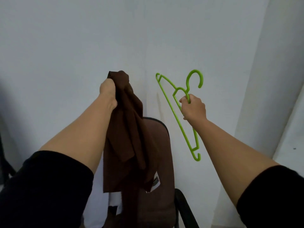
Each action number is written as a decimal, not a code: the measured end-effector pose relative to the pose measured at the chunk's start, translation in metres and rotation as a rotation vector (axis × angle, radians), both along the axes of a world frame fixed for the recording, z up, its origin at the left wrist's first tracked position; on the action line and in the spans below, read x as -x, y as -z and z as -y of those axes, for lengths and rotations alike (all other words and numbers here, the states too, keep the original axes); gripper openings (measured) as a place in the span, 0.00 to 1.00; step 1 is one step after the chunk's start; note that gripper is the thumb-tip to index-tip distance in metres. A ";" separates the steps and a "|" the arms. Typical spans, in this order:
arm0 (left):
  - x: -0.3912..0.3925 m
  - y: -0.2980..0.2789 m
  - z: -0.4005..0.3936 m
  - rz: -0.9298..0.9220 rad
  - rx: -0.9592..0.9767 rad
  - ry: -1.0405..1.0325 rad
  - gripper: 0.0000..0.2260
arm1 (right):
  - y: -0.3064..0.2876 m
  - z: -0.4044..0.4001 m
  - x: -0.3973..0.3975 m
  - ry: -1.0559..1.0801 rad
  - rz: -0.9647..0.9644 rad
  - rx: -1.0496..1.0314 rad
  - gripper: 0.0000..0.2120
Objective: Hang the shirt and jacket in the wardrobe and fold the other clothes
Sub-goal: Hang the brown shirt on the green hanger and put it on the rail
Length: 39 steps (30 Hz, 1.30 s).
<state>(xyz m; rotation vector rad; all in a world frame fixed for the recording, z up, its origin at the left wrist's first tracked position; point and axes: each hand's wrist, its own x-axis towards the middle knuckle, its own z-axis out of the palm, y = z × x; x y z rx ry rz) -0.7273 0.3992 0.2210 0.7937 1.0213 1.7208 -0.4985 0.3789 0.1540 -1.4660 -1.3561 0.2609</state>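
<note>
At the left edge of the view, a dark shape, too cropped to identify, stands against the pale wall (65,38). Both arms reach forward with black sleeves (49,186) pushed up past the elbows. The left hand (107,92) is raised in front of the wall, its grip curled tight around a bunched top edge of a dark brown garment (128,132), which hangs down in long folds from the fist; a pale label (155,180) shows near its lower part. Just behind and below the hanging cloth stands a chair with a brown padded backrest (159,145) and a black armrest (182,203), and something white lies on the seat, mostly hidden. To the right, well apart from the garment, the right hand (193,109) holds a bright green plastic hanger (179,122) by its neck, fingers wrapped around it just below the hook, which points up. The hanger is bare and tilted, one arm slanting down toward the floor. Farther right, a white wall corner (263,96) runs upward.
</note>
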 end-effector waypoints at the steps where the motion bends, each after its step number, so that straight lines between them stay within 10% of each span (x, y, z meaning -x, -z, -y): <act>1: 0.001 -0.003 0.010 0.040 -0.036 0.064 0.12 | -0.004 0.007 -0.003 -0.023 -0.023 -0.004 0.13; 6: -0.007 -0.026 0.060 -0.008 -0.123 0.088 0.10 | -0.020 0.043 -0.019 -0.164 -0.075 0.015 0.10; 13: -0.053 -0.042 0.144 0.094 -0.193 0.073 0.13 | -0.017 0.113 -0.040 -0.472 -0.067 0.264 0.42; 22: -0.104 -0.054 0.230 0.362 -0.301 0.126 0.06 | 0.002 0.195 -0.057 -0.634 -0.066 0.381 0.08; 26: -0.092 -0.044 0.240 -0.521 -0.107 -0.305 0.12 | -0.010 0.220 -0.065 -0.548 -0.051 0.348 0.05; 31: -0.062 -0.009 0.251 -1.415 0.035 -0.196 0.13 | -0.040 0.252 -0.074 -0.455 -0.072 0.258 0.05; 36: -0.068 0.021 0.280 -1.291 0.081 0.305 0.11 | -0.075 0.283 -0.061 -0.371 -0.096 0.134 0.06; 39: -0.090 0.024 0.302 -1.222 0.189 0.676 0.29 | -0.086 0.298 -0.043 -0.352 -0.049 0.153 0.08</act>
